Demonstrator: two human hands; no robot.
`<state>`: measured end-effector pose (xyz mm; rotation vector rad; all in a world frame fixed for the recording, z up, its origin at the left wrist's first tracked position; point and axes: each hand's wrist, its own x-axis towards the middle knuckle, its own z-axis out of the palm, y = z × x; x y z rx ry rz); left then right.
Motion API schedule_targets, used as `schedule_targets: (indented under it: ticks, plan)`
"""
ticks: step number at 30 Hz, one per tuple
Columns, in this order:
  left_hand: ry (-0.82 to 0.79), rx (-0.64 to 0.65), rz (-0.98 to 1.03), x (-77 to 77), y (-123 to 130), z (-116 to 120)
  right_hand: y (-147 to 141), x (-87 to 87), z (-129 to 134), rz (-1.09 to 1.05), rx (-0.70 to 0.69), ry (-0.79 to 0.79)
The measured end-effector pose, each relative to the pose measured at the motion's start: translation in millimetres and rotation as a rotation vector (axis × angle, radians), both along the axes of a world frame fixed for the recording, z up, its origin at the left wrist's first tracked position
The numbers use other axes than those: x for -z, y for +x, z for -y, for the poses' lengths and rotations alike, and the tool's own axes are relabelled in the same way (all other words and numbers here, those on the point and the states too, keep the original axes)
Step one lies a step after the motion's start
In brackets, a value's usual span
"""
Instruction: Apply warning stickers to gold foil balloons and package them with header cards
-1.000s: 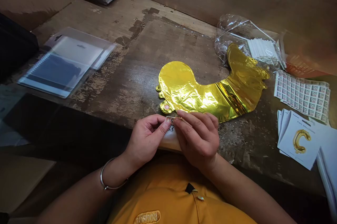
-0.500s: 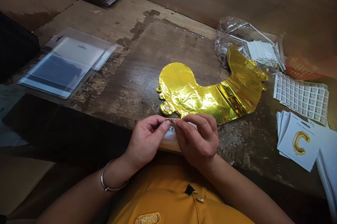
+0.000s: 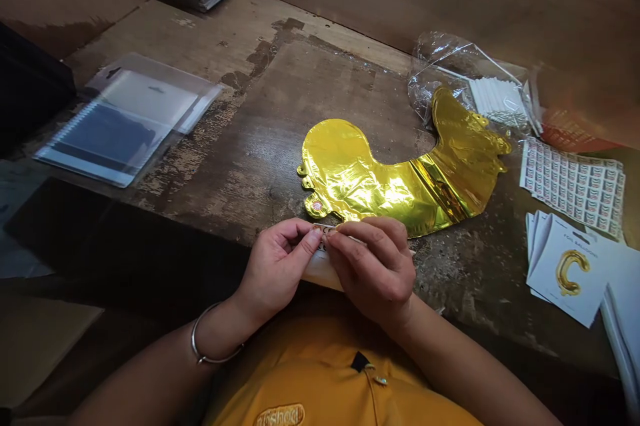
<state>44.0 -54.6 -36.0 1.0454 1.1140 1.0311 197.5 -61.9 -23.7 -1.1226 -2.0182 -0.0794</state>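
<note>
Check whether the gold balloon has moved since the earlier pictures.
No; judged against the worn tabletop, the gold balloon lies in the same place.

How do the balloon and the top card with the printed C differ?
The balloon is shiny gold foil; the card is mostly white.
The balloon has a curved outline with small tabs; the card has straight edges and a hanger slot.
The balloon looks clearly larger than the card.
Shared: both show gold and a curve, the card only in its print.

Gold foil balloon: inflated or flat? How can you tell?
Flat: the gold foil balloon lies thin on the table, with creased bands running across it.
</note>
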Motion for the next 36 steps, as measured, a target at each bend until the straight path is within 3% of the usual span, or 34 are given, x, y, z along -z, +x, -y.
schedule_targets:
  ticks: [5,7,11,16,20,24,32,36]
  plan:
    - [-0.003,-0.004,-0.01,1.3,0.0,0.3,1.6,-12.2,-5.2,-0.146,0.081,-0.363]
    - [0.005,0.003,-0.015,1.5,0.2,0.6,2.2,-14.5,-7.0,-0.169,0.064,-0.44]
    - [0.014,0.006,-0.031,0.8,1.1,0.5,1.4,-12.7,-7.0,-0.142,0.045,-0.334]
    - [0.001,0.005,-0.035,-0.2,1.5,0.0,2.9,-5.8,-2.8,0.099,0.009,-0.085]
    - [-0.003,0.019,-0.035,0.0,0.6,0.7,6.2,-1.4,-3.1,0.151,-0.023,-0.021]
    - [0.0,0.032,-0.017,0.6,0.2,0.8,5.4,-3.8,-7.2,0.163,-0.039,-0.058]
    - [-0.002,0.023,-0.025,2.1,0.9,0.9,5.0,-17.6,-11.2,-0.078,0.022,-0.401]
    - [-0.006,0.023,-0.024,2.2,0.3,1.6,3.1,-15.4,-10.2,-0.086,0.012,-0.355]
